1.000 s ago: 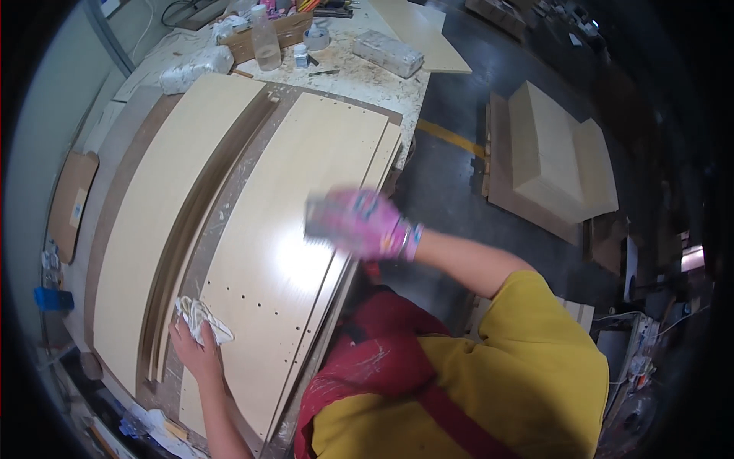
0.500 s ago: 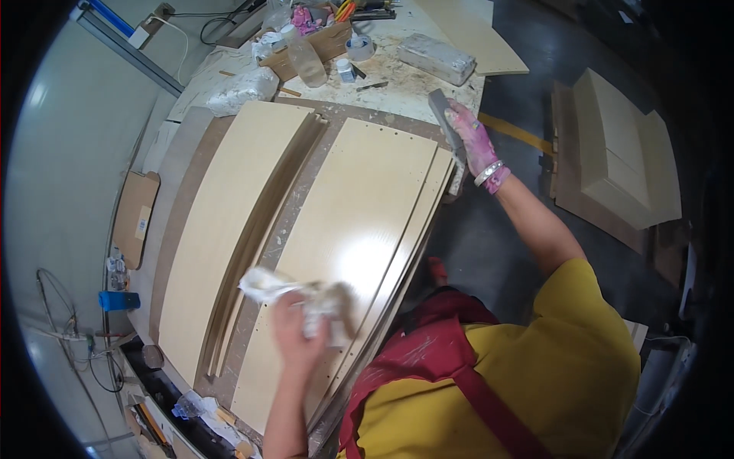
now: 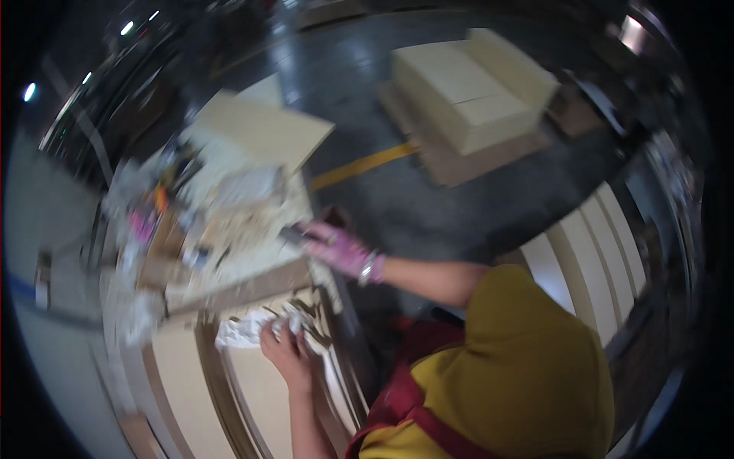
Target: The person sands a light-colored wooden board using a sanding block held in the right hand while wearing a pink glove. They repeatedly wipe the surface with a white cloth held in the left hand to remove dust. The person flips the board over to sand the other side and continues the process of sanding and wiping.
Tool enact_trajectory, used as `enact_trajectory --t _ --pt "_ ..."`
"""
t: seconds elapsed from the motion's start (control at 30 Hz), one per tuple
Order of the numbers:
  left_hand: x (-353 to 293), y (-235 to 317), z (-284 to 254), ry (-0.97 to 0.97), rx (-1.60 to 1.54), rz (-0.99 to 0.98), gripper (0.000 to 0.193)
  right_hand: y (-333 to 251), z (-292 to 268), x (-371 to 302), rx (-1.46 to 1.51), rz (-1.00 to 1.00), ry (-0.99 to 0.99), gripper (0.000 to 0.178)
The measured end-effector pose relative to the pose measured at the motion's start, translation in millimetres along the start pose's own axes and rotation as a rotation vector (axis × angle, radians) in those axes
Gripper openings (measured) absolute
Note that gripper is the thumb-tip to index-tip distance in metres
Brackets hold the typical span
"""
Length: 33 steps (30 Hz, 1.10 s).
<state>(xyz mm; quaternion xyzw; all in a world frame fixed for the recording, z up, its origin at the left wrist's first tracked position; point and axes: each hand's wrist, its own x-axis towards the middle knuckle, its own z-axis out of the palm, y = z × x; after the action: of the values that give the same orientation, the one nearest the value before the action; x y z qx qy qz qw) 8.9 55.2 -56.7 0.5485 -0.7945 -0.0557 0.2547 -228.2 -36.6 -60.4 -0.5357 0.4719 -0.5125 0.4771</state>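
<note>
My bare left hand (image 3: 289, 353) presses a crumpled white cloth (image 3: 243, 327) onto the far end of a pale wooden panel (image 3: 256, 386). Its fingers are bent over the cloth. A pink, stained glove covers my right hand (image 3: 340, 249), which grips a small dark grey block (image 3: 292, 235) at the edge of the cluttered white worktop (image 3: 264, 243). Motion blur softens the block's outline, so its exact kind is unclear. Left of the cloth lies a second pale panel (image 3: 183, 382), with a narrow gap between the two.
A wrapped block-shaped package (image 3: 248, 187) and loose pale boards (image 3: 264, 126) lie on the worktop, beside a cardboard box (image 3: 167, 237). A stack of pale panels (image 3: 466, 92) rests on the floor beyond a yellow line (image 3: 363, 166). More panels (image 3: 585, 256) stand at my right.
The view has swung to the right. My left hand has slid the cloth from the near part of the panel to its far end. My right hand still holds the grey block.
</note>
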Motion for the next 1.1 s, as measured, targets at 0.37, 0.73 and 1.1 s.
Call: enact_trajectory --t 0.37,0.73,1.1 --pt "-145.9 -31.0 -198.2 -0.321 0.133 -0.845 0.029 7.0 8.5 31.0 0.2 0.008 -0.105 0.071" --pt "-204.1 -102.3 -153.1 -0.508 0.151 -1.016 0.029 -12.8 143.7 36.2 -0.084 -0.036 -0.524 0.072" --pt "-225.4 4.9 -295.9 -0.119 0.33 -1.077 0.018 -13.3 154.5 69.1 0.95 0.508 -0.147 0.043"
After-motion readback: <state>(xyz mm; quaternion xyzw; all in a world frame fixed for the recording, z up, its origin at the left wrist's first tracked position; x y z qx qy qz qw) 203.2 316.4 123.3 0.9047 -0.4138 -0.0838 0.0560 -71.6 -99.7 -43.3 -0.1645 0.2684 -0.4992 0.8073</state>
